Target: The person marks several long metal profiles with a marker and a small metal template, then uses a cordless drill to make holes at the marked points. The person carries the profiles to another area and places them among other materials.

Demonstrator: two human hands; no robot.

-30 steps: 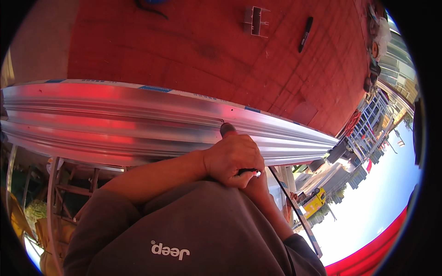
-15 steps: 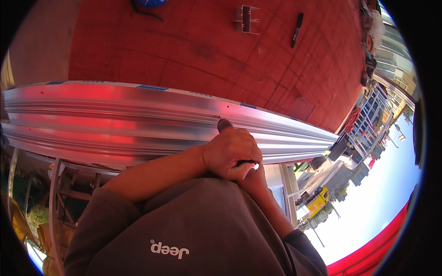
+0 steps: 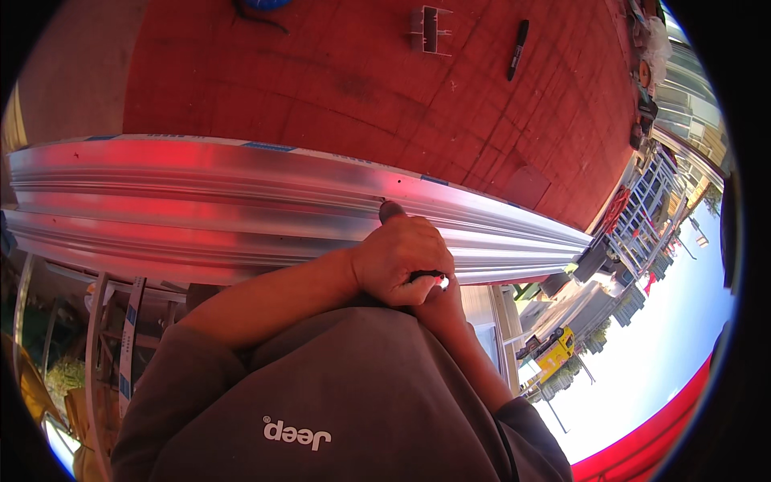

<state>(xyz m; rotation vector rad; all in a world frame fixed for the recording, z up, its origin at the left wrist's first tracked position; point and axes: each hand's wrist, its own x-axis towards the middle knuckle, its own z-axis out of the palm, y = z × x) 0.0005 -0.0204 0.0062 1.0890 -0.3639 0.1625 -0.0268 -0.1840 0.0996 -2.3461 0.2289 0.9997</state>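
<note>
My left hand is closed in a fist around a dark tool. The tool's rounded nose points away from me and meets the ribbed face of a long silver aluminium profile. A small bright spot shows at its back end, beside my left thumb; its exact kind is unclear. My right hand lies under and against the left one, its fingers hidden behind it. Just beyond the tool's tip, a small dark hole marks the profile. The profile lies crosswise before me along the table's near edge.
On the red tabletop stand a short cut piece of profile and a black marker. A blue object is at the far edge. Metal racks stand at right, with a frame below left.
Both hands keep their hold at the same place, with only a slight shift. At lower left, a strip with blue and white film now shows by the frame.
</note>
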